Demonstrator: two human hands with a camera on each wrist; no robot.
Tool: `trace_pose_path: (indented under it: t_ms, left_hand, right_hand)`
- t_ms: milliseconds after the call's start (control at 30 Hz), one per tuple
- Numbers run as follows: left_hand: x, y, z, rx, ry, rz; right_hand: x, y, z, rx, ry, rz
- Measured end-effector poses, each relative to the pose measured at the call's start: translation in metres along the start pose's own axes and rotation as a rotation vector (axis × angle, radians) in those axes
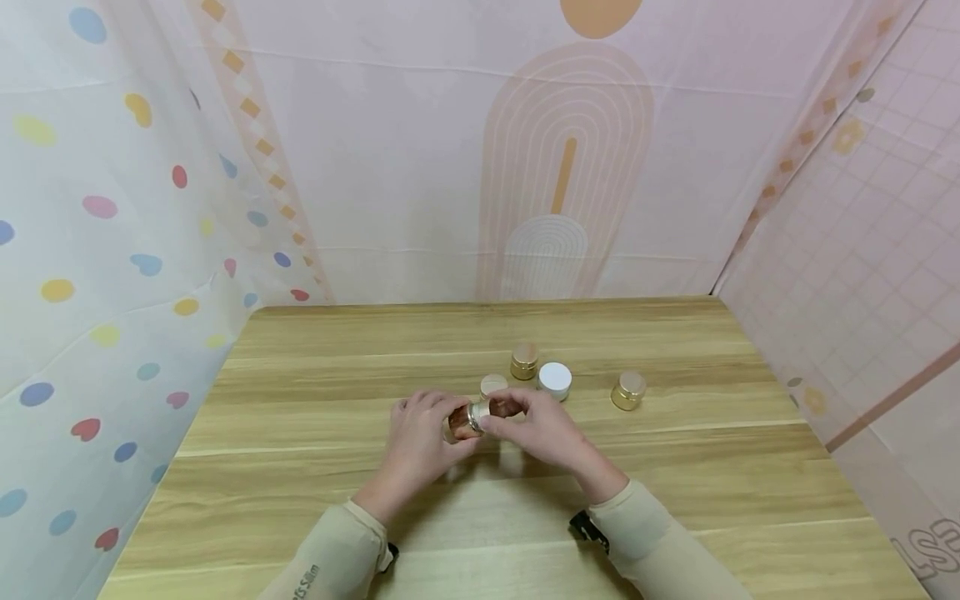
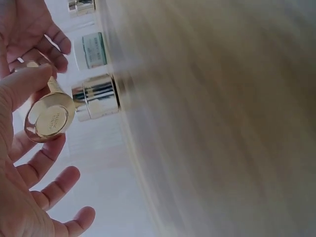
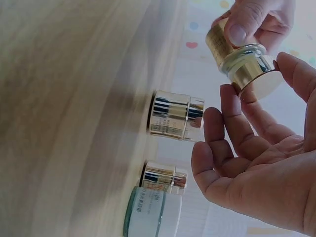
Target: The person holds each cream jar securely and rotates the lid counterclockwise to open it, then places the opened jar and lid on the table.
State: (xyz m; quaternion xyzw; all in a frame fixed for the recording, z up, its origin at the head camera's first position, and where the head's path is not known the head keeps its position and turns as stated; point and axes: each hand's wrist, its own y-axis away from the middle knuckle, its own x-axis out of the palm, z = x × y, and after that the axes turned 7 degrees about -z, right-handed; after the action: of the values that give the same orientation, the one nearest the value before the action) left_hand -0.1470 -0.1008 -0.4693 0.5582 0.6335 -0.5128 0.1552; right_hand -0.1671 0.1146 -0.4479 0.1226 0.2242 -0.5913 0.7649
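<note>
Above the table, both hands are on one shiny gold cosmetic jar (image 1: pixel 459 423), held tilted on its side. My left hand (image 1: pixel 422 437) grips the jar's body between thumb and fingers; its round, embossed gold base (image 2: pixel 52 120) faces the left wrist camera. At the other end, my right hand (image 1: pixel 546 429) pinches the gold cap (image 3: pixel 253 75) between thumb and fingertips. A clear, glassy band (image 3: pixel 243 55) shows between body and cap. Close behind the hands stands another gold jar (image 1: pixel 493 384), partly hidden by the right hand.
Farther back on the wood-grain table (image 1: pixel 315 375) stand a gold jar (image 1: pixel 524 362) and a white-lidded jar (image 1: pixel 555 379) with a pale green base. One more gold jar (image 1: pixel 628 391) is off to the right. Patterned cloth (image 1: pixel 390 167) hangs behind the table and along both sides.
</note>
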Motion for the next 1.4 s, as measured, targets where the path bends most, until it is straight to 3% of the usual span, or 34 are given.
trace_pose_path:
  t_ms: [167,333,567,667,933,1100,1400]
  left_hand:
    - [-0.006,-0.004,0.008,-0.058,-0.018,0.014]
    - [-0.017,-0.013,0.02,-0.149,-0.007,0.025]
    - [-0.029,-0.025,0.047,-0.249,0.003,0.062]
    - [-0.034,-0.031,0.059,-0.277,0.016,0.08]
    - [-0.042,-0.052,0.092,-0.36,0.053,0.153]
    - [-0.041,-0.062,0.108,-0.383,0.025,0.19]
    - [-0.042,-0.066,0.121,-0.419,-0.04,0.209]
  right_hand:
    - [-0.002,-0.001,0.005,-0.027,0.016,-0.034]
    - [-0.004,-0.008,0.01,-0.103,0.118,-0.068]
    - [0.002,-0.043,0.024,-0.326,0.276,-0.078]
    - [0.009,-0.06,0.028,-0.364,0.331,-0.062]
    - [0.047,-0.094,0.039,-0.201,0.575,0.022]
    - [0.076,-0.11,0.039,-0.125,0.679,0.032]
    - [0.108,-0.127,0.034,-0.033,0.805,0.008]
